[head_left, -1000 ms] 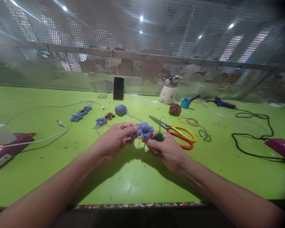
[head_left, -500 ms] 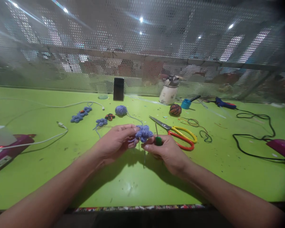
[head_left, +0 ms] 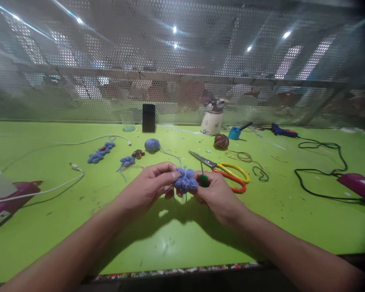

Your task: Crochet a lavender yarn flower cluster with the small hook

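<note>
A blue-purple crocheted flower [head_left: 186, 180] is pinched by its left edge in my left hand [head_left: 156, 178], above the green table. My right hand [head_left: 215, 190] is closed around a crochet hook with a green handle [head_left: 203, 181], its thin shaft pointing up and away. The right fingertips reach the flower's right edge; whether they grip it is hidden. From the flower a strand runs back to a blue yarn ball [head_left: 152, 145], and short yarn ends hang below it. Scissors [head_left: 205, 160] with red and yellow handles lie just beyond my right hand.
At left lie a small blue flower [head_left: 127, 162], an orange-black flower [head_left: 138, 154], a joined flower strip [head_left: 101, 153], white cables and a purple power strip [head_left: 12, 202]. Behind stand a phone [head_left: 148, 118] and a white jar [head_left: 212, 119]. Right: dark yarn ball [head_left: 221, 142], glue gun [head_left: 284, 131].
The flower has turned and dropped slightly, now showing more of its face toward me. My right fingers have shifted closer behind its right edge. The whole view has tilted a little.
</note>
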`<state>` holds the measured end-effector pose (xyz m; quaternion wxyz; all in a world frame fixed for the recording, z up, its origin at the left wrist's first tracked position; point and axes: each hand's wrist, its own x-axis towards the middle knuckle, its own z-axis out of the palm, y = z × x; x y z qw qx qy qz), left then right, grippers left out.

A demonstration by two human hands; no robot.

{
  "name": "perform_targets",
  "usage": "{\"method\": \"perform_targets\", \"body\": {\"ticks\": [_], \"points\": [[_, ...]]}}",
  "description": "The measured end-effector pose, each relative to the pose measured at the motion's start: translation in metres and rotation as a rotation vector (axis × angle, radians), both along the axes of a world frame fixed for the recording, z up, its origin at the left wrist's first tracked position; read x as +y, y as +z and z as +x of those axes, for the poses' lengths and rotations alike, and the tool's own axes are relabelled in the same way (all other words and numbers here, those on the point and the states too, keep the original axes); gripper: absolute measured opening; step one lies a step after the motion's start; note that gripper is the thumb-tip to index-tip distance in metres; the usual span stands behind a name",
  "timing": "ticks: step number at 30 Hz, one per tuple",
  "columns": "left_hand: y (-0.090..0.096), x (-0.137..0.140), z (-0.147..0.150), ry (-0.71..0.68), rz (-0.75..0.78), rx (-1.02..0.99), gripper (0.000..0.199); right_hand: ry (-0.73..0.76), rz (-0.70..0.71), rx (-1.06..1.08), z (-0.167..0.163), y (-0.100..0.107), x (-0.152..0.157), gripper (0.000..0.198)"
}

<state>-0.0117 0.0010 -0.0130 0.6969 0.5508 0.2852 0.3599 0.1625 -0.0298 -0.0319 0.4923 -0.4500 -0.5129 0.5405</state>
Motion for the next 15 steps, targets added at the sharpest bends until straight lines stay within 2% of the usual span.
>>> {"method": "perform_targets", "body": {"ticks": [5,10,15], "points": [[0.0004,0.0005,-0.0016,0.061,0.004,-0.006,0.015,0.003,0.029,-0.062,0.0021,0.0018,0.0005,0.03],[0.0019,0.0005,-0.0021,0.037,-0.028,-0.065,0.013,0.028,0.05,-0.089,0.003,0.0035,0.0012,0.026],[0.0002,-0.0017,-0.0029,0.015,0.025,-0.071,0.009,0.01,0.046,-0.098,0.0019,0.0048,0.0025,0.029]]}}
